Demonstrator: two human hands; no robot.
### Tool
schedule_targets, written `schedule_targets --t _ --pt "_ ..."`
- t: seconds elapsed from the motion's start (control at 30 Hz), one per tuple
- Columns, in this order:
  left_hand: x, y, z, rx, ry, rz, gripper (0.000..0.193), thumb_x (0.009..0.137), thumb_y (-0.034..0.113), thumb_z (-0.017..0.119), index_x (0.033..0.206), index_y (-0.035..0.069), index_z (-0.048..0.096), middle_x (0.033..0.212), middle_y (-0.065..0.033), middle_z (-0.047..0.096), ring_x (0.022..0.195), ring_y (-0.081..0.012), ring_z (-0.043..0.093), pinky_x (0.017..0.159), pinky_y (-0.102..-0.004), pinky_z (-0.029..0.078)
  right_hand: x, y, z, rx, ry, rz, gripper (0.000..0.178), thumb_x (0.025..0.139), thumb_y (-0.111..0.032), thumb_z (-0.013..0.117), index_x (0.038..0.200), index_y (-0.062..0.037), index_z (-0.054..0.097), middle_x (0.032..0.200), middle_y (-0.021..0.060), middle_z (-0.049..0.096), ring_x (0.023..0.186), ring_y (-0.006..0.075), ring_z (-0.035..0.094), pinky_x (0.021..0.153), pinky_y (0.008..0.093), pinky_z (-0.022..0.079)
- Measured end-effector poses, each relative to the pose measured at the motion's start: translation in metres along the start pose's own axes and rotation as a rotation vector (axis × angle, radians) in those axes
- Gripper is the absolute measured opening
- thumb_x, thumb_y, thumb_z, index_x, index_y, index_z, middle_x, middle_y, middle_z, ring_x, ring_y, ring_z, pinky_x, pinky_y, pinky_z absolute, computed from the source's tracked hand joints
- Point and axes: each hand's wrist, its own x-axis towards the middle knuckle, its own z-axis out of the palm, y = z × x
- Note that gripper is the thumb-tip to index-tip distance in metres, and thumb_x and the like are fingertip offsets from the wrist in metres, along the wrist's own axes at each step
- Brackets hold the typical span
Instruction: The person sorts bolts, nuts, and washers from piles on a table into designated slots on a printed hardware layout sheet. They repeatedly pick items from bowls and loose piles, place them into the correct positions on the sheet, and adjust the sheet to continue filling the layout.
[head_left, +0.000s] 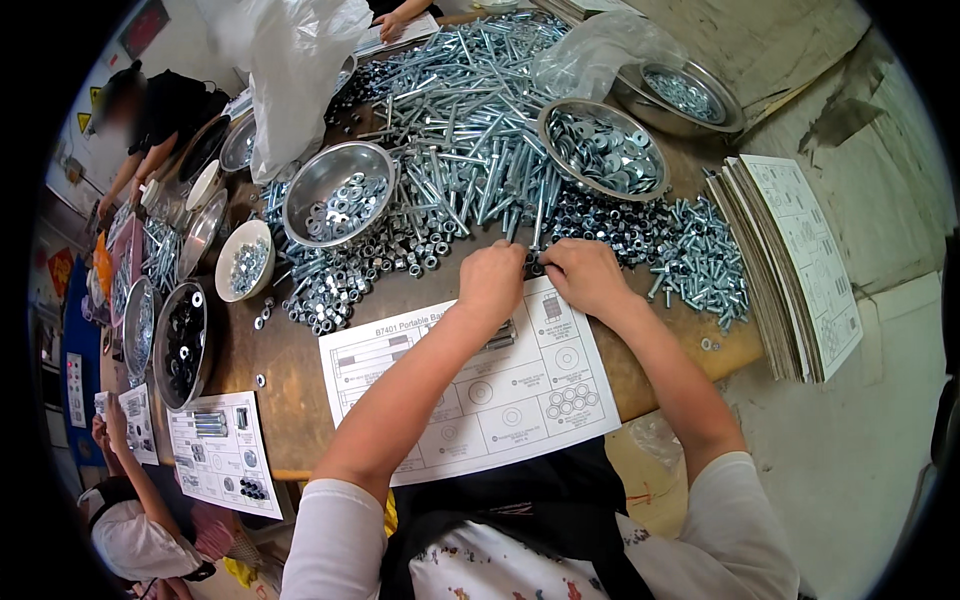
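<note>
Both of my hands are together at the near edge of the hardware pile, over the top of a printed sheet (475,395) with outlines of fasteners. My left hand (492,277) has its fingers curled in beside the long silver bolts (480,175); what is in them is hidden. My right hand (585,275) is pinched closed beside it, next to dark lock nuts (590,222), and I cannot make out what it holds. A few dark nuts (533,263) show between the two hands. Silver bolts (500,338) lie on the sheet, partly covered by my left forearm.
Steel bowls of washers stand left (340,195) and right (603,150) of the bolts. Loose silver nuts (340,285) and short bolts (700,260) flank the sheet. A stack of printed cards (800,260) stands at right. Other people (150,120) work at the left and far sides.
</note>
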Motion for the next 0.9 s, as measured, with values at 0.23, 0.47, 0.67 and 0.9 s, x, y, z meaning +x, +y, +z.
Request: schedule_targets --t 0.23,0.47,0.67,0.9 --pt "-0.008 -0.009 -0.012 -0.114 0.025 0.005 0.015 0.08 0.013 0.072 0.093 0.005 0.071 0.089 -0.0138 0.068 0.081 -0.0346 0.067 0.072 -0.0439 0.053 0.011 -0.009 -0.002 -0.111 -0.134 -0.066 0.009 0.083 -0.013 0.062 0.083 -0.0079 0.07 0.082 0.0113 0.068 0.083 0.0322 0.068 0.074 0.0452 0.054" --pt "-0.045 0.01 -0.052 -0.298 0.061 -0.008 0.018 0.081 0.011 0.073 0.097 0.004 0.072 0.089 -0.014 0.07 0.072 -0.0314 0.068 0.068 -0.0383 0.054 0.039 -0.011 0.004 -0.28 -0.317 -0.133 0.012 0.079 -0.016 0.068 0.088 -0.0072 0.068 0.084 0.0138 0.068 0.084 0.0346 0.067 0.073 0.0472 0.053" --pt "-0.114 0.053 -0.051 -0.43 -0.226 0.136 0.018 0.082 0.012 0.072 0.099 0.005 0.071 0.092 -0.0142 0.069 0.081 -0.0344 0.067 0.072 -0.0411 0.053 0.019 -0.021 -0.011 0.028 -0.028 -0.055 0.016 0.078 -0.015 0.069 0.09 -0.0048 0.068 0.08 0.0118 0.068 0.074 0.03 0.067 0.068 0.0403 0.054" --pt "-0.146 0.077 -0.028 -0.341 -0.231 0.15 0.016 0.082 0.015 0.071 0.096 0.008 0.068 0.089 -0.0101 0.065 0.079 -0.0328 0.066 0.068 -0.0425 0.054 -0.098 -0.06 -0.066 0.261 -0.261 0.01 0.019 0.079 -0.013 0.071 0.096 -0.0053 0.069 0.085 0.0109 0.068 0.073 0.0272 0.067 0.067 0.0374 0.053"
